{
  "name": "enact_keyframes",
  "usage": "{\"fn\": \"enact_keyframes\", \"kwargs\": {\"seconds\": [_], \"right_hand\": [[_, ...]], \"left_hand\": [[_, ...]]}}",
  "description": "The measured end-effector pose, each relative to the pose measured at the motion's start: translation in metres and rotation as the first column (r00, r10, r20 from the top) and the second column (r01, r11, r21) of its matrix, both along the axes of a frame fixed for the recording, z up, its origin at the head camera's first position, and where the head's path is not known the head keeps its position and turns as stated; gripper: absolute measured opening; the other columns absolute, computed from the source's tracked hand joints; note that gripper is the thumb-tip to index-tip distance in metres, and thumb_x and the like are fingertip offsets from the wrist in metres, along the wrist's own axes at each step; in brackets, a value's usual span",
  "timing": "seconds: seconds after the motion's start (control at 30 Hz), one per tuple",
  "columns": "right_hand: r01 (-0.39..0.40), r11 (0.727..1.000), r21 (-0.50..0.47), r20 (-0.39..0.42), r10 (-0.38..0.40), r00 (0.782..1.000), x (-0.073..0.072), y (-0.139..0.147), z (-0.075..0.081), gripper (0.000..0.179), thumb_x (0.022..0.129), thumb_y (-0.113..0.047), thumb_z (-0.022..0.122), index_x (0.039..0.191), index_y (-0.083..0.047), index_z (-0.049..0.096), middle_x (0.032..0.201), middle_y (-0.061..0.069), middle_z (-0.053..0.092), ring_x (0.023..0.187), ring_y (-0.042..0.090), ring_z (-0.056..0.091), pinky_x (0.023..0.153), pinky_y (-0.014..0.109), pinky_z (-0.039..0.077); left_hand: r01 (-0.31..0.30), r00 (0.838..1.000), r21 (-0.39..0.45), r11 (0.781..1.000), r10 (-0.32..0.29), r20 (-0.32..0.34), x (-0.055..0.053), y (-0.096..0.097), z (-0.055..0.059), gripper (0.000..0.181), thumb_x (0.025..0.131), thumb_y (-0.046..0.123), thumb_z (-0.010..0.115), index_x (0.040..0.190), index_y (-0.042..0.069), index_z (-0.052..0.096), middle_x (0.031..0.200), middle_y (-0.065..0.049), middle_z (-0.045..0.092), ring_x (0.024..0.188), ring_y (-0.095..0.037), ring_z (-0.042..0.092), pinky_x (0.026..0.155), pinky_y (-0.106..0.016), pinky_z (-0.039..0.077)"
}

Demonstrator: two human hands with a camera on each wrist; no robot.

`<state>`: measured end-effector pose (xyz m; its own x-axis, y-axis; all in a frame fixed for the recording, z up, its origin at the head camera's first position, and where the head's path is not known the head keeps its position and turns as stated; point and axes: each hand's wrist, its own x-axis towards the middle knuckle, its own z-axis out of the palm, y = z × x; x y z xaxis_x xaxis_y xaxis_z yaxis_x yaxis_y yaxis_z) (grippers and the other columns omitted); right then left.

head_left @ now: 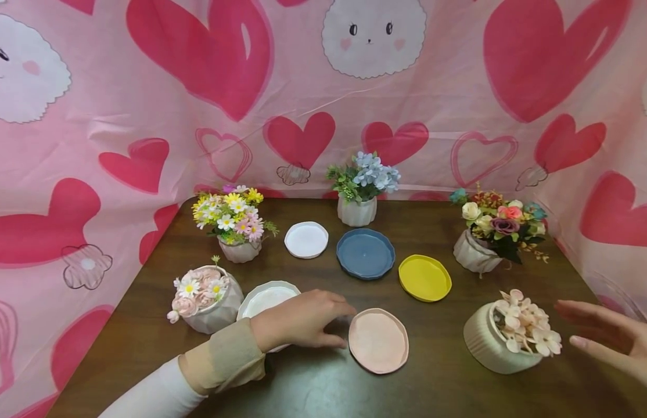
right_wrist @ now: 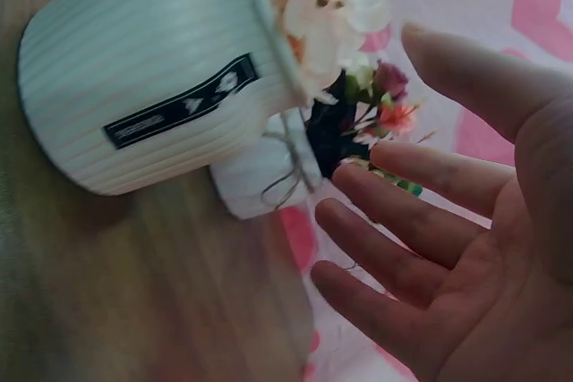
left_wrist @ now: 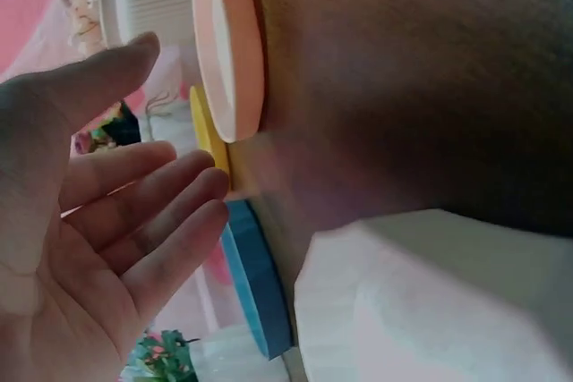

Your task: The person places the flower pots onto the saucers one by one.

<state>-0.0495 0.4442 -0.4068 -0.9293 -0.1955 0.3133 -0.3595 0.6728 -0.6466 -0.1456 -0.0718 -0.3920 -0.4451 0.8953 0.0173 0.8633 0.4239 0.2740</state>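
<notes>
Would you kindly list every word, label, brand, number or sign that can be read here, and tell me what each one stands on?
No text is legible in these views.
Black label on the ribbed cream pot: pale lettering or marks, too small and blurred to read.
Pink backdrop: printed hearts and cartoon faces, no words that I can see.

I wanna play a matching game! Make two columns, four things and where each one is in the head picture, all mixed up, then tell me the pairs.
1. left hand
2. right hand
3. yellow dish
4. blue flowers

A. just right of the cream pot
B. in a white pot behind the blue dish
C. just left of the pink dish
D. just right of the blue dish

Pairs: 1-C, 2-A, 3-D, 4-B
</notes>
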Motion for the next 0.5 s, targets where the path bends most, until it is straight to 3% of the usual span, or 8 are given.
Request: {"fn": "enact_keyframes", "kwargs": {"seconds": [0.2,0.5], "right_hand": [[-0.086,0.996,0.002,0.044,0.086,0.995,0.003,0.000,-0.013,0.077,0.068,0.022,0.073,0.139,0.007,0.046,0.131,-0.029,0.054,0.115,-0.018,0.051,0.084,-0.001,0.041],[-0.084,0.995,-0.046,0.153,0.090,0.984,0.005,-0.009,-0.030,0.098,0.068,0.019,0.075,0.144,-0.032,0.038,0.133,-0.040,0.041,0.115,-0.026,0.041,0.083,-0.004,0.038]], "left_hand": [[-0.046,0.999,-0.015,0.999,0.046,-0.012,0.001,0.004,-0.007,0.049,0.083,0.046,0.076,0.122,0.017,0.065,0.105,0.004,0.068,0.097,-0.005,0.064,0.088,-0.026,0.053],[-0.106,0.994,-0.073,0.992,0.103,-0.040,0.004,0.010,-0.010,0.066,0.080,0.057,0.074,0.127,0.012,0.062,0.112,0.001,0.064,0.102,-0.012,0.063,0.094,-0.029,0.052]]}}
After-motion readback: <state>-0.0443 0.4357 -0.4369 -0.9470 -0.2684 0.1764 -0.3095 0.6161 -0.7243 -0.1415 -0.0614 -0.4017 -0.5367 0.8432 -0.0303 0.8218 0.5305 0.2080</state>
